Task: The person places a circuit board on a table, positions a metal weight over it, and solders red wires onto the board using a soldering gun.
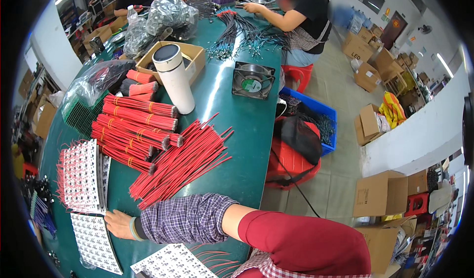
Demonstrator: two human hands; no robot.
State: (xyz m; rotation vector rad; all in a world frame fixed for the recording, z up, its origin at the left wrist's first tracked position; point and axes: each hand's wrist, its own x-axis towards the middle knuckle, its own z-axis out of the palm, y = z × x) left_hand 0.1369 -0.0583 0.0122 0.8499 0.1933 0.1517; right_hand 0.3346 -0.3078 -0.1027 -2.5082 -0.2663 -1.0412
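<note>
Resting at corner of white board sheets [96, 243] on worktop [249, 125], R hand [119, 224] has fingers close together, pinch can't be told; step's prob. sheet sorting, next move needs sure edge grip.

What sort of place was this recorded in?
Most likely an electronics assembly workshop: bundles of thin red wires bound with yellow bands and white rectangular panels of small repeated dark-marked units, possibly circuit boards, lie on a long green worktable.
</note>
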